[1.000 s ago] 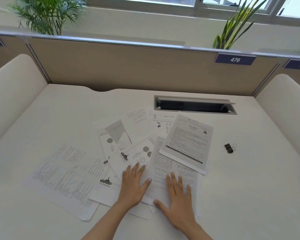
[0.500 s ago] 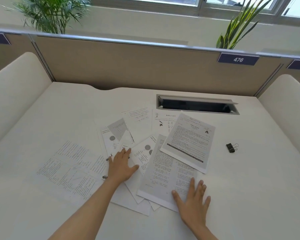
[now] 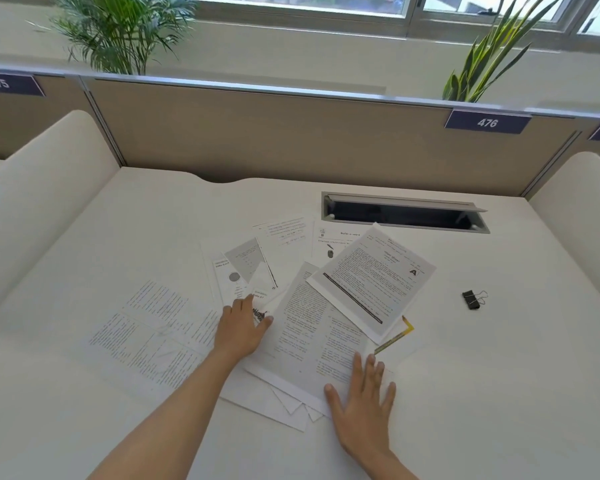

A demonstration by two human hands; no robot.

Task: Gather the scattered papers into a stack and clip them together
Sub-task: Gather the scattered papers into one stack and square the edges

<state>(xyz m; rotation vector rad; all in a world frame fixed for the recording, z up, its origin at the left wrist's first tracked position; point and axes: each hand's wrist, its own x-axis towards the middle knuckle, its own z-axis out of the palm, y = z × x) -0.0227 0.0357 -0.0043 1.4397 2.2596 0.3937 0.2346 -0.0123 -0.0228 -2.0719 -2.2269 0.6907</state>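
Left hand (image 3: 241,327): palm down on the middle of the scattered papers (image 3: 284,258). Its fingers (image 3: 245,301) lie straight and close together, the thumb is spread to the right, and nothing is gripped. The fingertips rest on a narrow sheet printed with a grey disc.

Right hand (image 3: 364,407): flat, with its fingers (image 3: 369,365) straight and slightly fanned and the thumb out to the left. It presses the near right corner of a dense text sheet (image 3: 312,334) and holds nothing.

The text sheet lies tilted between the two hands, and the corners of lower sheets stick out beneath its near edge. Its far end is overlapped by a page marked "A" (image 3: 371,275), also skewed. A yellow-edged strip (image 3: 400,332) shows from under that page's right corner. More sheets fan out beyond the left hand, and a wide spread of faint printed pages (image 3: 146,327) lies to its left, apart from the main overlap.

The binder clip (image 3: 471,299) lies to the right of the pile, well apart from both hands, with white desk (image 3: 499,393) showing between them.

The far page edges reach close to a recessed cable slot (image 3: 402,216). Padded side walls flank the desk left and right. A tan partition (image 3: 291,140) closes the back and carries a label reading 476 (image 3: 487,123).
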